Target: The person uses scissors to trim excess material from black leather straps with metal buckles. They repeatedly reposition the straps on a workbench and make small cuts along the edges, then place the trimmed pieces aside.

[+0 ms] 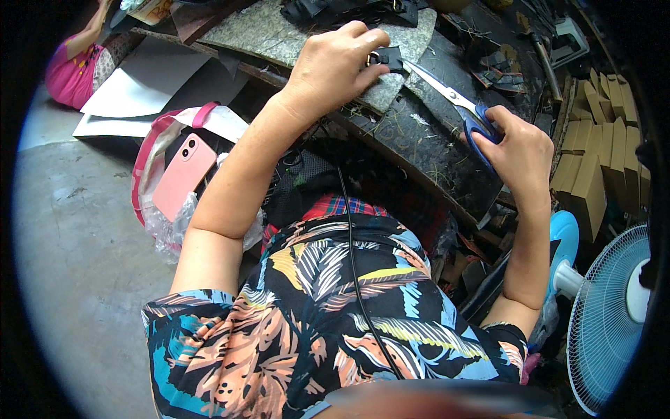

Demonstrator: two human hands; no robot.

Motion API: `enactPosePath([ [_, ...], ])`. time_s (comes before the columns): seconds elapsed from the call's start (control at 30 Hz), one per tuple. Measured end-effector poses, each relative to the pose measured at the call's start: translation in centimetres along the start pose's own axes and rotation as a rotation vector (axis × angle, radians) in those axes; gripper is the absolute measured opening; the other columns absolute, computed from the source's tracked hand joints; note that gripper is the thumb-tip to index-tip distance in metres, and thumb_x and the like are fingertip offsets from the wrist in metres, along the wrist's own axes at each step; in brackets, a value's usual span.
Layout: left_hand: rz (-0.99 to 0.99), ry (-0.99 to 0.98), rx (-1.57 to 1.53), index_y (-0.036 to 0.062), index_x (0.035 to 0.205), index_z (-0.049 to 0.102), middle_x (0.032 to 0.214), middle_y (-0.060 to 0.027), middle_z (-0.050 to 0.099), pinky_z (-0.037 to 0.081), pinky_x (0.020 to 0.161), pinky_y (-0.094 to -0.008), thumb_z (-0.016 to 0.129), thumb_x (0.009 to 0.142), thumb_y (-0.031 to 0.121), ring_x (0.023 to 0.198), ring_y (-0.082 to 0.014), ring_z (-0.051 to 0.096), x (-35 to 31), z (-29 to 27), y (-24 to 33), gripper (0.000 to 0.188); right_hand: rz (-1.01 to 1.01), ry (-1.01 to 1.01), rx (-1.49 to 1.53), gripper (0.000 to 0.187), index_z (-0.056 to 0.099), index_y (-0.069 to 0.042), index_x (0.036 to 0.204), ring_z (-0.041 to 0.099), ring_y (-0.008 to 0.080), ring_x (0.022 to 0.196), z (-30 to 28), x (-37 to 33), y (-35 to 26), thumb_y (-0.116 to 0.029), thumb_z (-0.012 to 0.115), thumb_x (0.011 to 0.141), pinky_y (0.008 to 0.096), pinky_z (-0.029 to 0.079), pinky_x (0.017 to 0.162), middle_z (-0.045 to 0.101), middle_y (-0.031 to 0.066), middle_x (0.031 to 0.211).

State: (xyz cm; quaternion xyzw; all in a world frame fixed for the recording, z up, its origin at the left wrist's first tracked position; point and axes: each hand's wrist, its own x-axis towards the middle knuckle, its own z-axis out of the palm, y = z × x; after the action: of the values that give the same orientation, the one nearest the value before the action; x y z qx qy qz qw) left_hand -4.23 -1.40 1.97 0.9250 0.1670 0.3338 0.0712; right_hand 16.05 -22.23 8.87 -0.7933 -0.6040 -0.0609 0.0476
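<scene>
My left hand (336, 64) presses down on a small black strap piece with a metal buckle (388, 59), which lies on a grey felt pad (279, 31) at the edge of a dark worktable (426, 150). Its fingers curl over the piece. My right hand (518, 148) grips the blue handles of a pair of scissors (453, 98). The steel blades point up and left toward the strap piece, their tip close to it.
More black strap pieces (499, 70) lie on the table beyond. Stacked brown cartons (600, 153) stand at the right above a blue fan (611, 314). A pink phone (183, 174) rests in a pink bag on the floor. Another person in pink (73, 66) sits at far left.
</scene>
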Motion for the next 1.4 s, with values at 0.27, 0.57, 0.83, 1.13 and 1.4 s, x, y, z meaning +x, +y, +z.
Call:
enactPosePath([
  [0.27, 0.077, 0.031, 0.051, 0.0093, 0.088, 0.074, 0.087, -0.0057, 0.066, 0.057, 0.076, -0.0379, 0.074, 0.082, 0.014, 0.083, -0.0271, 0.069, -0.2, 0.6, 0.3, 0.008, -0.16, 0.115, -0.095, 0.035, 0.07, -0.012, 0.094, 0.067, 0.0249, 0.072, 0.1, -0.5, -0.4, -0.031, 0.085, 0.069, 0.0344, 0.049, 0.067, 0.072, 0.005, 0.085],
  [0.57, -0.039, 0.083, 0.09, 0.0071, 0.092, 0.07, 0.09, -0.0074, 0.068, 0.055, 0.074, -0.0378, 0.072, 0.088, 0.014, 0.084, -0.0282, 0.069, -0.3, 1.6, 0.4, 0.008, -0.13, 0.109, -0.056, 0.034, 0.068, -0.012, 0.089, 0.07, 0.0237, 0.064, 1.4, -0.6, -1.2, -0.036, 0.085, 0.073, 0.0351, 0.053, 0.062, 0.072, 0.0054, 0.077],
  [0.83, -0.069, 0.13, -0.011, 0.0078, 0.092, 0.072, 0.089, -0.0071, 0.068, 0.055, 0.075, -0.0389, 0.072, 0.085, 0.013, 0.083, -0.0289, 0.068, -0.9, 1.2, 0.6, 0.009, 0.006, -0.006, 0.026, 0.032, 0.07, -0.009, 0.093, 0.071, 0.0278, 0.068, 0.9, -1.4, -2.4, -0.034, 0.083, 0.077, 0.0372, 0.054, 0.062, 0.073, 0.0092, 0.081],
  [1.13, -0.026, 0.081, 0.129, 0.011, 0.091, 0.072, 0.088, -0.0047, 0.066, 0.055, 0.073, -0.0366, 0.073, 0.082, 0.014, 0.082, -0.0261, 0.067, -0.3, 1.5, 1.5, 0.009, 0.018, 0.002, 0.007, 0.034, 0.069, -0.01, 0.092, 0.071, 0.0289, 0.068, 1.1, -1.8, -2.9, -0.037, 0.083, 0.077, 0.0378, 0.054, 0.061, 0.072, 0.0092, 0.079],
  [1.4, -0.05, 0.097, 0.142, 0.0095, 0.092, 0.068, 0.087, -0.0064, 0.066, 0.055, 0.072, -0.0378, 0.07, 0.086, 0.013, 0.084, -0.0274, 0.068, 0.4, 2.1, 1.0, 0.007, -0.048, 0.051, 0.008, 0.033, 0.068, -0.01, 0.094, 0.07, 0.029, 0.069, 1.0, -1.6, -2.2, -0.034, 0.083, 0.076, 0.0385, 0.054, 0.063, 0.071, 0.0092, 0.08],
])
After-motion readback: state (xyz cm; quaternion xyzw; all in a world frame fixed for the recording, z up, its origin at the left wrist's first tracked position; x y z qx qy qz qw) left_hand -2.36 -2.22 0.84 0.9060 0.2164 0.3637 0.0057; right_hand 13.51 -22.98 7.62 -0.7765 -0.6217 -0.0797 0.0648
